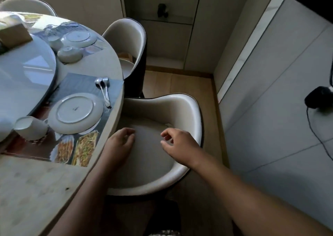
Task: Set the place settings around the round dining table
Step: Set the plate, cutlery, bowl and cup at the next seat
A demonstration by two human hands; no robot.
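Containers: on the near placemat [84, 145] a white cup [30, 127] stands just left of the near plate [75, 113]; its inside shows white, with no contents seen. Nothing lies on the plate, which is white with a raised ring and a small dark mark at centre. Right of it lie metal utensils [104, 91], heads away from the table edge, handles close together. The mat carries printed food pictures.

Far setting: a second plate [79, 38], bare, with a small cup [55, 42] and a bowl [70, 54] beside it; the bowl appears to be foot upward. A brown box [14, 34] sits on the glass turntable [27, 69] at the middle of the round table [45, 187].

Count: two settings in view, two plates, two cups, one bowl, two utensils, three chairs.

Hands: left hand [120, 143] and right hand [180, 143] are both over the seat of the nearest chair [191, 113], off the table, well apart from each other. Fingers of each are loosely curled and grasp nothing. Contact with the seat cannot be determined
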